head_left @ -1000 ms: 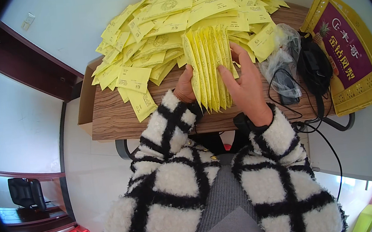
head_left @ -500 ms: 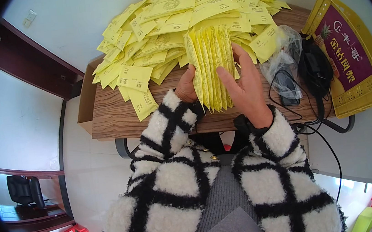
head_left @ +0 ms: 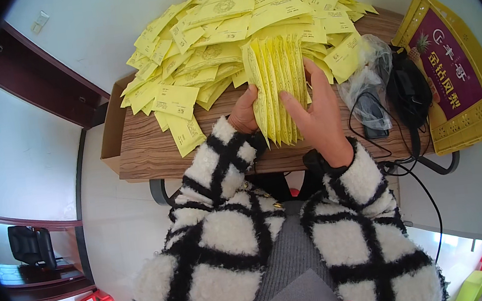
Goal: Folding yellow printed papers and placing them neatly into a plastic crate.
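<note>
Between my hands a stack of yellow packets (head_left: 274,90) stands on edge, several of them side by side, with their long edges facing me. My left hand (head_left: 244,109) closes on the stack's left side, its thumb on the outer packet. My right hand (head_left: 321,116) holds the right side, fingers behind and thumb across the front edges. Behind the stack a large heap of loose yellow packets (head_left: 213,37) covers the back of the wood-grain table (head_left: 152,154).
To the right lie a clear plastic bag (head_left: 366,71), a dark phone-like device (head_left: 375,117), a black pouch (head_left: 409,87) and trailing cables. A yellow crate (head_left: 476,126) with a purple panel stands at the table's right end. A cardboard box (head_left: 109,133) is at the left.
The packets in my hands are pressed closer together and the stack looks narrower. My right thumb has shifted slightly left over the edges.
</note>
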`<state>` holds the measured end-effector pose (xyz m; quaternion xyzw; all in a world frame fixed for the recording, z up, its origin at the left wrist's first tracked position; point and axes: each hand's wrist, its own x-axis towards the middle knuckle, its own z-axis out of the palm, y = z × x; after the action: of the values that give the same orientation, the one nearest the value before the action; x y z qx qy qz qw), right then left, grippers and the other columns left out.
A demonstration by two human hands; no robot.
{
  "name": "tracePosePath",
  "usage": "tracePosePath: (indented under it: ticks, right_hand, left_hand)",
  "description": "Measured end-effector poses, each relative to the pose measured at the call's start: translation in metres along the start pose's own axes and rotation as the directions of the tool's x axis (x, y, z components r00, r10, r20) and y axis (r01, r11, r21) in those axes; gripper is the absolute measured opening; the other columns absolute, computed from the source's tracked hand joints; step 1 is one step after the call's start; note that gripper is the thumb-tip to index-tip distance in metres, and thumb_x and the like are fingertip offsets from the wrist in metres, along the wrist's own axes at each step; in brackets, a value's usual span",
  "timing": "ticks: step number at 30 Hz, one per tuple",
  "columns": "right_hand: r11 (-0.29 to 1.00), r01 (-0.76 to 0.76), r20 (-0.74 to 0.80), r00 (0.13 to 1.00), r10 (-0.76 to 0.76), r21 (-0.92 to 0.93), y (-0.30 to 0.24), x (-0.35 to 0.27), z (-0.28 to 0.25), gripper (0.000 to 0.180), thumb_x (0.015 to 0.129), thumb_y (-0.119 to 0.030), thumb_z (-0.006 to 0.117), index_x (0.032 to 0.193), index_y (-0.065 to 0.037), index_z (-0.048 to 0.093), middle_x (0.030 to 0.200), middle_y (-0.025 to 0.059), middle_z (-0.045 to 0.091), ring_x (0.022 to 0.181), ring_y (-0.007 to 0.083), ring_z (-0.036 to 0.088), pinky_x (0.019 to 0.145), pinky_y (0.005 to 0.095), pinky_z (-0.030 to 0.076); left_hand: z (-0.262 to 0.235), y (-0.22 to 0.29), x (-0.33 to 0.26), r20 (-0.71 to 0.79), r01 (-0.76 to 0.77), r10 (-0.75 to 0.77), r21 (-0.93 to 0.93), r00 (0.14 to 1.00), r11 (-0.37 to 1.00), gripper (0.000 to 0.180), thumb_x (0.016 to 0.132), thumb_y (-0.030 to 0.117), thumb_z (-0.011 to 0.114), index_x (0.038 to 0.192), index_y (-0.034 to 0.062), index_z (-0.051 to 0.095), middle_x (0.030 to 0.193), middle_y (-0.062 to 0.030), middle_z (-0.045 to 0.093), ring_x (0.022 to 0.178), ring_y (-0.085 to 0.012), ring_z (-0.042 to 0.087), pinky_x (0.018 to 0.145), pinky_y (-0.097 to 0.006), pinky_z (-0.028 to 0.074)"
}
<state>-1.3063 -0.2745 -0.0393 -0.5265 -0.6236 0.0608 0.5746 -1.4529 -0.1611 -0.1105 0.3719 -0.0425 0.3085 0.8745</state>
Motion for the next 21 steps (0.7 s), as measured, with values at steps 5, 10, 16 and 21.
tracePosePath:
  ticks: [5, 10, 16, 21]
  right_hand:
    - [1.000, -0.011, 0.007, 1.000, 0.011, 0.009, 0.001, 0.001, 0.000, 0.065, 0.085, -0.021, 0.069, 0.136, 0.009, 0.041, 0.119, 0.0264, 0.055, 0.110, 0.0411, 0.055, 0.097, 0.0457, 0.042]
    - [1.000, -0.002, -0.003, 1.000, 0.002, -0.008, -0.004, 0.002, 0.001, 0.070, 0.084, -0.026, 0.072, 0.135, 0.009, 0.041, 0.117, 0.0263, 0.055, 0.109, 0.0411, 0.055, 0.095, 0.0461, 0.043]
    - [0.997, 0.029, 0.009, 1.000, -0.028, -0.068, -0.009, 0.001, 0.000, 0.078, 0.081, -0.032, 0.077, 0.136, 0.010, 0.040, 0.118, 0.0262, 0.055, 0.109, 0.0414, 0.055, 0.094, 0.0468, 0.044]
    - [0.994, 0.032, -0.001, 0.999, -0.032, -0.102, -0.003, 0.000, 0.002, 0.079, 0.080, -0.031, 0.077, 0.136, 0.010, 0.039, 0.119, 0.0267, 0.054, 0.109, 0.0416, 0.054, 0.095, 0.0469, 0.043]
  left_hand:
    - [0.000, 0.001, 0.001, -0.001, -0.005, 0.005, 0.015, 1.000, 1.000, 0.080, 0.091, 0.051, 0.065, 0.152, 0.0094, 0.033, 0.149, -0.0131, 0.045, 0.135, -0.0277, 0.047, 0.113, -0.045, 0.038]
    - [0.005, 0.001, 0.002, 0.012, -0.033, 0.032, 0.026, 0.999, 0.999, 0.079, 0.091, 0.051, 0.065, 0.151, 0.0092, 0.034, 0.149, -0.0134, 0.045, 0.135, -0.0288, 0.047, 0.114, -0.044, 0.038]
    - [0.008, 0.002, -0.001, -0.019, -0.016, 0.016, 0.018, 1.000, 1.000, 0.080, 0.091, 0.051, 0.064, 0.151, 0.0085, 0.033, 0.148, -0.0143, 0.045, 0.135, -0.0292, 0.046, 0.114, -0.045, 0.037]
    - [0.005, -0.001, 0.001, -0.035, -0.013, 0.014, 0.033, 0.999, 0.999, 0.077, 0.093, 0.050, 0.063, 0.151, 0.0072, 0.034, 0.148, -0.0145, 0.045, 0.135, -0.0290, 0.046, 0.114, -0.044, 0.037]
